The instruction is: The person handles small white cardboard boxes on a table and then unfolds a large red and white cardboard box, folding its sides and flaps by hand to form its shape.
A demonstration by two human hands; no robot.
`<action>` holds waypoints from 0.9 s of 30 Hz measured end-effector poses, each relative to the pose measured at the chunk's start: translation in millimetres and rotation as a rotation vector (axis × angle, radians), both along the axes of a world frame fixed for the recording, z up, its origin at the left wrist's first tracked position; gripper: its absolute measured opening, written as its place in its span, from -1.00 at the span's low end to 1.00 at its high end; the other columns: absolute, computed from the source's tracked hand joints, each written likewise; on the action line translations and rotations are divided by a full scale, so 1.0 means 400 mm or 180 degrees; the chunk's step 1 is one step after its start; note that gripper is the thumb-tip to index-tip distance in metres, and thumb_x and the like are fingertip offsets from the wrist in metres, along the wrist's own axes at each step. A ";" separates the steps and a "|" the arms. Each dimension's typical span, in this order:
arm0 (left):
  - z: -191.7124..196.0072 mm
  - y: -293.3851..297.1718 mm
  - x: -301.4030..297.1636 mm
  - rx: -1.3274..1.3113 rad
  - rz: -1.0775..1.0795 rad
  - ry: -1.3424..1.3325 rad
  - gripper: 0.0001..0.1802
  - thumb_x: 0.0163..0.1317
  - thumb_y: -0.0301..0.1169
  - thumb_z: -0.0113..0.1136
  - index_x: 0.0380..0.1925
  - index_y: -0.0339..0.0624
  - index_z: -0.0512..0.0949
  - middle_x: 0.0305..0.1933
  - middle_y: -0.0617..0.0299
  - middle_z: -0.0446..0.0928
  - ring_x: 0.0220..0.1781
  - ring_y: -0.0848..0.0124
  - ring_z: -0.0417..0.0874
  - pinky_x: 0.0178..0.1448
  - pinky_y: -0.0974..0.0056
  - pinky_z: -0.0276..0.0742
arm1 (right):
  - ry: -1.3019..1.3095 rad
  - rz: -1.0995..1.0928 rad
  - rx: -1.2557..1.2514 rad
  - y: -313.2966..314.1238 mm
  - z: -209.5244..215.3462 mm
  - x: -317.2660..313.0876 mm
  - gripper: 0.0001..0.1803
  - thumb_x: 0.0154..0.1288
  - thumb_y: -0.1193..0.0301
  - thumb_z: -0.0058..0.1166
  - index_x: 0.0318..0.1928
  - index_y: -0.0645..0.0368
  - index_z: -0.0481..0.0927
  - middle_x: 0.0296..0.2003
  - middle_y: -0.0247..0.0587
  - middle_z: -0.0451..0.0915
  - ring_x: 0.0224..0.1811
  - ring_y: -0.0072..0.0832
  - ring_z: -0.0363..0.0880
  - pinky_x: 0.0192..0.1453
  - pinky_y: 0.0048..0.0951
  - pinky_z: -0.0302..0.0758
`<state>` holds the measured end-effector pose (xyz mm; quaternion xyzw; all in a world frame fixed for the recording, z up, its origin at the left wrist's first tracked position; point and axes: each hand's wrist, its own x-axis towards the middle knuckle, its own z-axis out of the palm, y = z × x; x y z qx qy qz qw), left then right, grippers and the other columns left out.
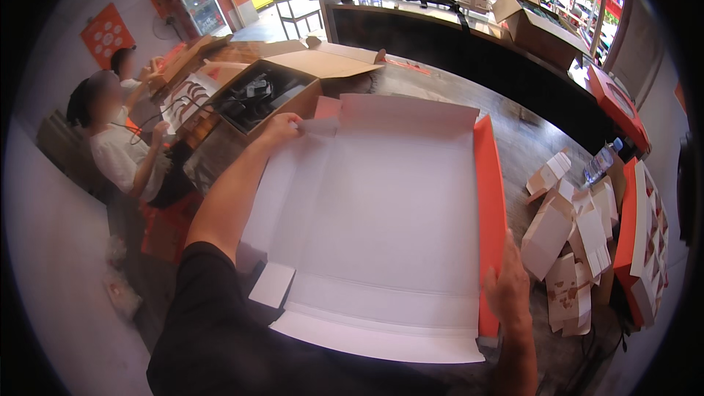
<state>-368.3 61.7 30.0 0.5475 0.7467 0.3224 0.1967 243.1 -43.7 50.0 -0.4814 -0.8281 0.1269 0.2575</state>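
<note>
A large cardboard box (403,205), white inside and orange-red outside, lies partly folded in front of me. Its right side wall (491,213) stands up, while the left side and the near edge are spread outward. My left hand (282,130) is closed on a small flap (319,127) at the far left corner, fingers pinched together. Against the outer face of the right wall, my right hand (507,279) grips near its close end; some of its fingers are hidden. A small white flap (272,284) sticks out at the near left corner.
An open brown carton (264,95) with dark contents stands beyond my left hand. Small white boxes (561,227), a water bottle (601,161) and a sectioned orange-edged box (642,249) are on the right. Two people (121,147) work at the left. A dark partition (455,51) runs behind.
</note>
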 end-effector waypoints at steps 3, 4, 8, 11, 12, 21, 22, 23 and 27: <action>0.026 -0.023 0.003 0.0212 -0.0078 -0.0391 -0.88 0.19 -0.51 0.40 -0.26 -0.14 0.69 -0.27 0.34 0.65 -0.19 0.52 0.62 -0.02 0.39 0.53 | 0.0164 0.0120 -0.0002 0.006 -0.003 0.008 -0.20 0.19 0.67 -0.03 0.48 0.47 0.14 0.36 0.39 0.35 0.37 0.21 0.41 0.38 -0.09 0.46; 0.032 -0.033 0.005 0.0272 -0.0086 -0.0518 -0.90 0.21 -0.54 0.38 -0.27 -0.14 0.69 -0.26 0.35 0.65 -0.19 0.52 0.61 -0.02 0.40 0.53 | 0.0206 0.0168 -0.0027 0.005 -0.001 0.011 -0.21 0.19 0.67 -0.04 0.48 0.48 0.14 0.38 0.40 0.34 0.41 0.21 0.38 0.42 -0.09 0.43; 0.046 -0.064 -0.011 0.0511 -0.0078 -0.1526 -0.88 0.25 -0.53 0.38 -0.23 -0.13 0.68 -0.27 0.37 0.63 -0.22 0.58 0.60 -0.05 0.44 0.55 | 0.0274 0.0111 -0.0177 0.013 -0.012 0.023 -0.19 0.18 0.68 -0.06 0.49 0.51 0.11 0.41 0.39 0.30 0.49 0.16 0.29 0.54 -0.12 0.28; 0.041 -0.108 -0.024 0.0501 -0.0205 -0.2109 -0.89 0.27 -0.46 0.37 -0.21 -0.06 0.66 -0.23 0.35 0.64 -0.23 0.58 0.60 -0.13 0.41 0.55 | 0.0439 0.0054 -0.0342 0.016 -0.028 0.036 -0.18 0.17 0.69 -0.08 0.49 0.52 0.09 0.43 0.34 0.28 0.51 0.07 0.28 0.58 -0.17 0.22; 0.041 -0.128 -0.029 0.0478 -0.0223 -0.2360 -0.90 0.29 -0.47 0.36 -0.22 -0.05 0.66 -0.23 0.35 0.65 -0.24 0.58 0.61 -0.14 0.42 0.56 | 0.0558 0.0071 -0.0456 0.018 -0.029 0.037 -0.18 0.17 0.70 -0.10 0.50 0.52 0.08 0.44 0.32 0.28 0.52 0.03 0.28 0.58 -0.19 0.22; 0.029 -0.222 -0.068 0.1007 -0.0175 -0.3679 -0.64 0.27 -0.39 0.45 0.02 -0.06 0.54 -0.11 0.21 0.66 -0.09 0.43 0.71 -0.02 0.28 0.71 | 0.2240 0.0241 -0.1306 0.004 -0.002 -0.007 -0.14 0.19 0.79 -0.20 0.56 0.44 -0.03 0.39 0.07 0.36 0.40 -0.30 0.42 0.44 -0.36 0.38; 0.035 -0.229 -0.065 0.1034 -0.0197 -0.3741 -0.62 0.27 -0.42 0.44 0.04 -0.06 0.53 -0.06 0.21 0.65 -0.05 0.40 0.72 0.01 0.26 0.72 | 0.2331 0.0203 -0.1327 0.002 -0.001 -0.008 -0.14 0.20 0.79 -0.20 0.56 0.43 -0.03 0.38 0.06 0.36 0.39 -0.31 0.43 0.42 -0.37 0.40; 0.043 -0.237 -0.062 0.1061 -0.0222 -0.3804 -0.60 0.27 -0.44 0.44 0.07 -0.07 0.53 -0.02 0.20 0.65 -0.02 0.36 0.72 0.04 0.24 0.73 | 0.2344 0.0188 -0.1350 0.002 0.001 -0.006 -0.14 0.20 0.80 -0.21 0.56 0.42 -0.02 0.39 0.06 0.36 0.39 -0.32 0.43 0.43 -0.37 0.40; 0.067 -0.274 -0.068 0.1178 -0.0454 -0.3948 -0.49 0.22 -0.57 0.40 0.18 -0.11 0.50 0.05 0.15 0.65 0.05 0.26 0.73 0.15 0.15 0.73 | 0.2557 0.0327 -0.1314 0.008 -0.019 0.004 -0.16 0.22 0.81 -0.22 0.56 0.40 -0.01 0.41 0.05 0.35 0.39 -0.34 0.44 0.42 -0.37 0.40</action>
